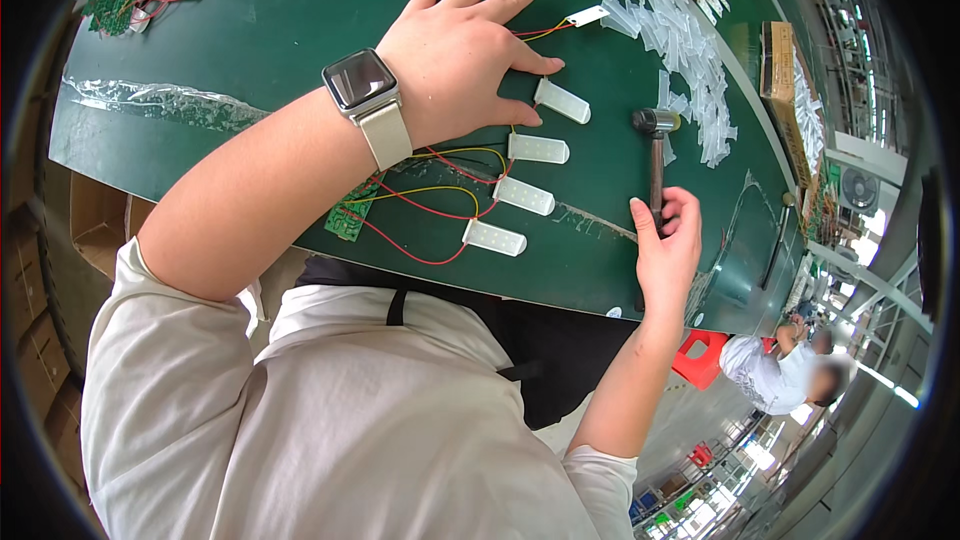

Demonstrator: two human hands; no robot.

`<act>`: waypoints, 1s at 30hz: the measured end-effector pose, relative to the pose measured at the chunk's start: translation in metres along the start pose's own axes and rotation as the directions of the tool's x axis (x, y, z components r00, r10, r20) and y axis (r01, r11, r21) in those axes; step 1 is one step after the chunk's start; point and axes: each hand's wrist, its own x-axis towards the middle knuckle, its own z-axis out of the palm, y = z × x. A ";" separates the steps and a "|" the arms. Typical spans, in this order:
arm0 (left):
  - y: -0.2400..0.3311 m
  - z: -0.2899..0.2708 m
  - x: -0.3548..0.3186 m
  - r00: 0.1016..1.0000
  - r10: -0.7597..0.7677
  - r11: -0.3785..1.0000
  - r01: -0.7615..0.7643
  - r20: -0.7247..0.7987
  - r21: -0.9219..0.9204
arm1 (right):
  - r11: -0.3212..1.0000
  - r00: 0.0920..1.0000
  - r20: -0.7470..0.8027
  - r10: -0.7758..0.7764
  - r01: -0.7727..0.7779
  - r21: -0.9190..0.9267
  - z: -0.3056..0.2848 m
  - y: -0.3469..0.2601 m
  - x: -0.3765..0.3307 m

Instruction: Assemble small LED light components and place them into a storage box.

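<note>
Green matting covers the workbench (300, 20) where a left hand (455, 50) presses flat beside wired white plastic caps (538, 149). The right hand (668, 240) grips a small hammer (656, 155). Four capped pieces lie together; loose clear covers (670, 30) remain heaped beyond.

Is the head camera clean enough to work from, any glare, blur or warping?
Head view: left hand and right hand on the hammer are sharp; soft glare streaks the green table; its edge bows toward the dark fisheye rim; bright windows wash out lower right.
</note>
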 end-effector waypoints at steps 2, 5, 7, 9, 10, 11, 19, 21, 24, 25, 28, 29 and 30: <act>0.001 0.000 0.001 1.000 -0.010 1.000 0.010 -0.014 -0.029 | 0.997 1.000 0.013 -0.013 0.012 0.074 0.000 0.000 -0.001; 0.000 0.001 0.000 1.000 -0.022 0.999 0.021 -0.010 -0.029 | 0.913 0.997 -0.057 -0.061 0.078 0.401 0.005 -0.019 -0.010; -0.002 0.000 0.000 1.000 -0.016 0.999 0.015 -0.018 -0.034 | 0.822 0.999 0.031 -0.023 0.001 0.570 -0.002 -0.048 -0.022; -0.001 0.000 -0.001 1.000 -0.008 0.999 0.007 -0.023 -0.043 | 0.746 0.991 0.131 0.001 -0.088 0.660 -0.002 -0.066 -0.031; -0.001 0.001 -0.001 1.000 -0.007 0.999 0.006 -0.021 -0.051 | 0.804 0.995 0.089 -0.047 -0.015 0.594 0.005 -0.067 -0.034; -0.001 0.000 0.000 1.000 -0.006 0.998 0.004 -0.020 -0.059 | 0.827 0.990 0.085 -0.110 0.044 0.560 0.005 -0.069 -0.036; 0.000 0.001 0.001 1.000 -0.004 0.998 0.003 -0.025 -0.065 | 0.891 0.977 0.100 -0.191 0.130 0.435 0.021 -0.067 -0.038; -0.003 0.003 0.001 1.000 -0.007 0.998 0.005 -0.025 -0.057 | 0.902 0.957 0.054 -0.284 0.248 0.353 0.009 -0.076 -0.036; -0.003 0.002 0.000 1.000 0.013 0.998 -0.014 -0.029 -0.061 | 0.858 0.935 -0.133 -0.329 0.355 0.370 0.002 -0.077 -0.042; -0.003 0.002 0.000 0.999 0.006 0.999 -0.008 -0.034 -0.050 | 0.839 0.933 -0.201 -0.299 0.357 0.411 -0.002 -0.075 -0.042; -0.001 0.001 0.000 0.999 0.000 0.999 -0.002 -0.046 -0.048 | 0.916 0.996 0.019 -0.082 0.068 0.395 0.007 -0.059 -0.044; -0.001 0.002 0.001 0.999 0.006 0.999 -0.007 -0.038 -0.042 | 0.902 0.992 0.121 0.033 -0.082 0.424 0.011 -0.058 -0.041; 0.000 0.003 0.003 1.000 0.012 0.999 -0.013 -0.029 -0.036 | 0.902 0.993 0.117 0.034 -0.081 0.424 0.008 -0.057 -0.042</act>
